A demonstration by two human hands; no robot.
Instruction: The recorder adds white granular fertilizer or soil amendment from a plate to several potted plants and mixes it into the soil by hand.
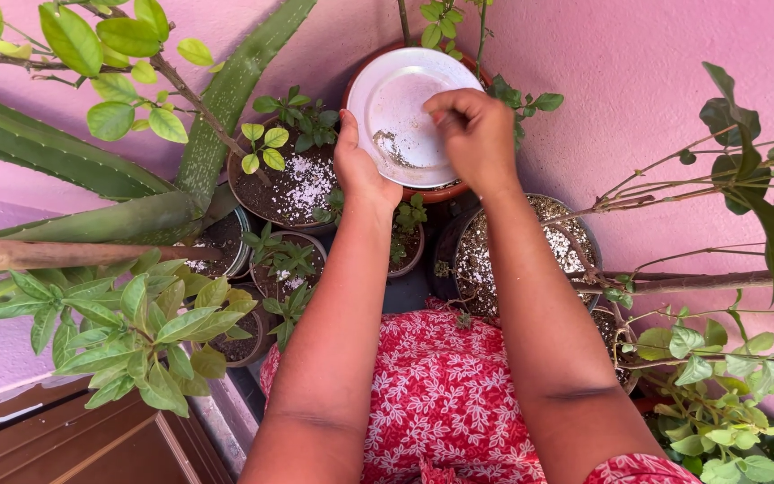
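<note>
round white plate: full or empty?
Nearly empty. The round white plate, held by the left hand, shows only a thin smear of white grains near its lower edge; the right hand hides part.

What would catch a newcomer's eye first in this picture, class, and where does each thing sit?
First, the white plate at top centre, gripped at its edge by the left hand while the right hand pinches at its face. Next, the white-speckled soil in the pot to its left, and the broad aloe leaves against the pink wall.
</note>
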